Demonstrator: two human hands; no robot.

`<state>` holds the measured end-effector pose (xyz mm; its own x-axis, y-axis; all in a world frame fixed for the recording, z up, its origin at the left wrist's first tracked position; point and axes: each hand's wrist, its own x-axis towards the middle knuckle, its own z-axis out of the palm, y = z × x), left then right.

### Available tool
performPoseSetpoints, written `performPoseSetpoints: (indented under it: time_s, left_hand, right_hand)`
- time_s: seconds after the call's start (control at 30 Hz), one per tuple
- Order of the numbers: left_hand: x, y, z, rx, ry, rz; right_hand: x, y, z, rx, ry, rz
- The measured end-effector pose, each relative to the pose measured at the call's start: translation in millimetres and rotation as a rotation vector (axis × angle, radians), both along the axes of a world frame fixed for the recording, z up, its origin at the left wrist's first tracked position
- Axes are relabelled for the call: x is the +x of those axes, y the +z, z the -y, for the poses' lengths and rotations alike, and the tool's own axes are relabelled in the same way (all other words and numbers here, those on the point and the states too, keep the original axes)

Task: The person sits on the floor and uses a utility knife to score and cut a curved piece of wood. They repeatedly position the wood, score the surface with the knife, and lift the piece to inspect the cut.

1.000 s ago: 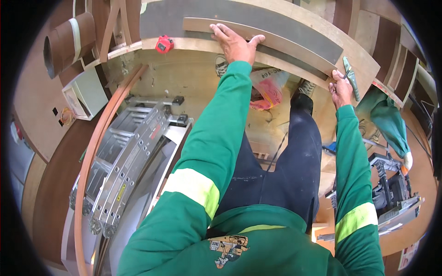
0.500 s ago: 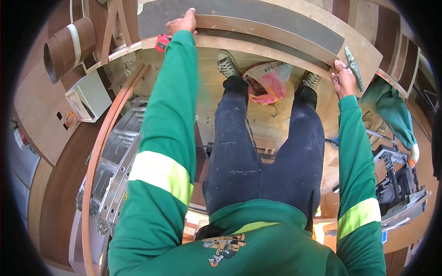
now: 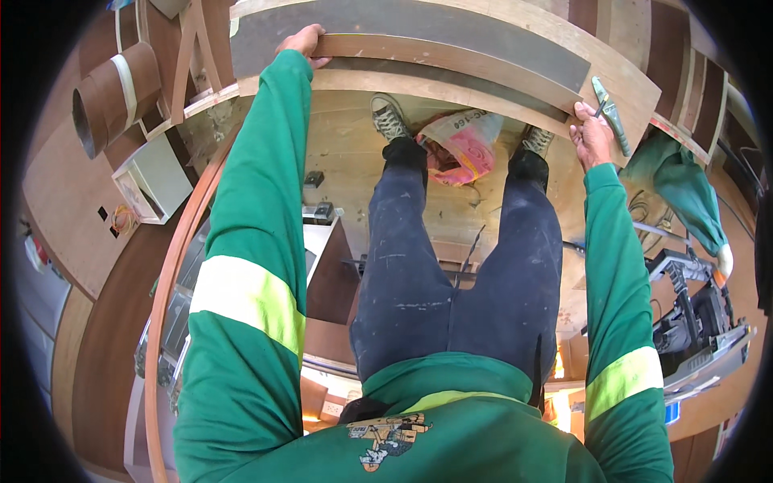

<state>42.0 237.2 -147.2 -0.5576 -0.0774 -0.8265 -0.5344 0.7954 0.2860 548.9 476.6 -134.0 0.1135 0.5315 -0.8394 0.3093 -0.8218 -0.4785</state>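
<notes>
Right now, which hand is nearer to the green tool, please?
Right: the right hand is beside the green tool; the left hand is far away, at the left end of the wooden strip.

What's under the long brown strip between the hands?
Dark grey sheet shows along both long sides of the brown strip, with pale wooden board past the sheet's right end. Directly beneath the strip is covered, so can't tell.

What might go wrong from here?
The wooden strip has the left hand and right hand only near its ends, so its middle might shift. The green tool lies beside the right hand, near the board's edge; a nudge could knock it off. The plastic bag between the shoes may trip someone.
</notes>
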Motion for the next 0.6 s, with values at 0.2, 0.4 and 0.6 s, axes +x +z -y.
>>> performPoseSetpoints:
  time_s: [0.2, 0.4, 0.6]
  left_hand:
    - [-6.1, -9.2, 2.4, 0.000, 0.017, 0.020]
    - [0.2, -9.3, -2.6, -0.023, 0.072, 0.020]
    - [-4.8, -9.5, 1.0, 0.038, 0.147, 0.021]
  right_hand:
    - [-0.9, -1.3, -1.0, 0.003, -0.016, 0.011]
    - [1.5, -2.4, -1.0, 0.004, -0.016, 0.012]
    - [0.5, -3.6, -0.9, -0.003, -0.015, 0.001]
